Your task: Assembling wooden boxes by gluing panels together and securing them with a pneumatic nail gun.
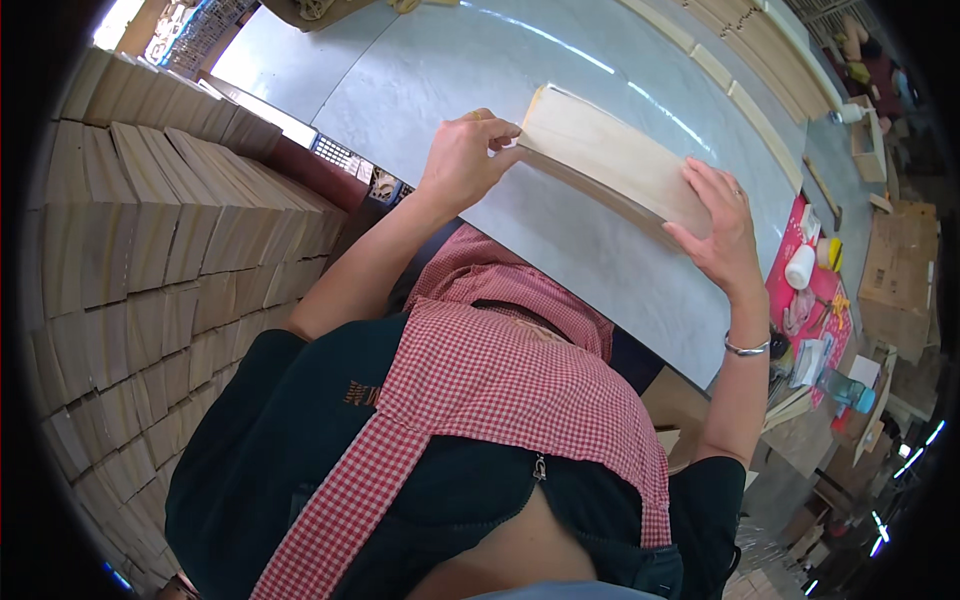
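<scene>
A long, pale, box-shaped wooden piece [615,150] lies slantwise over the grey marbled tabletop [400,110]. Its broad smooth face is turned up, and a darker, shaded side shows along the near edge. At its left end, my left hand [470,160] has thumb and forefinger closed at the corner. My right hand [718,222] grips the right end, fingers over the top face and thumb against the near edge. The underside of the piece is hidden.
Tall stacks of wooden boards [150,210] rise close on my left. Along the table's far right side lie long wooden strips [765,135]. On the right are a pink cloth [785,270], a white bottle [800,267], a yellow tape roll [829,254] and a clear bottle [845,390].
</scene>
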A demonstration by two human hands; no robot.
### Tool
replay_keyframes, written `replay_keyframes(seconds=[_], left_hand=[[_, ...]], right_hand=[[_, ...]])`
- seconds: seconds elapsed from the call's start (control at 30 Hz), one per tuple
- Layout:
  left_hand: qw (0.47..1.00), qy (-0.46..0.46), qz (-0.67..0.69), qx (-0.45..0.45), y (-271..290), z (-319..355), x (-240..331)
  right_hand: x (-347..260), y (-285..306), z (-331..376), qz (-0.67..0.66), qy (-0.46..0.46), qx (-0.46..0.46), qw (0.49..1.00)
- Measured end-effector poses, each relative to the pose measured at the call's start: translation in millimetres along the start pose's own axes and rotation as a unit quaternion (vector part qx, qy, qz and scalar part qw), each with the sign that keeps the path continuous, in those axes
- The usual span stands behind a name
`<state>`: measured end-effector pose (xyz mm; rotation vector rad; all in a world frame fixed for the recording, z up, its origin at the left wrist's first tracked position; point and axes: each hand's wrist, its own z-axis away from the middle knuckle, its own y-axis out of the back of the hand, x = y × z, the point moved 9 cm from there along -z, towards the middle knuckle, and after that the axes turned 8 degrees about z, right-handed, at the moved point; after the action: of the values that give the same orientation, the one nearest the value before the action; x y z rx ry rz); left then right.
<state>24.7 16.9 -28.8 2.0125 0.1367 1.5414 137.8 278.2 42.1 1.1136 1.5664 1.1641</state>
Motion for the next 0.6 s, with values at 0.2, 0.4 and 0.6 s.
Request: replay_keyframes(seconds=[0.2, 0.4, 0.6], left_hand=[[0.999, -0.032, -0.044, 0.000, 0, -3, 4], [0.998, -0.032, -0.057, -0.015, -2, -8, 4], [0.996, -0.056, -0.067, -0.018, -3, -7, 7]], right_hand=[[3, -18, 1, -0.003, -0.020, -0.035, 0.999], [7, -32, 5, -0.002, -0.022, -0.030, 0.999], [4, -31, 8, 0.049, -0.026, -0.020, 0.998]])
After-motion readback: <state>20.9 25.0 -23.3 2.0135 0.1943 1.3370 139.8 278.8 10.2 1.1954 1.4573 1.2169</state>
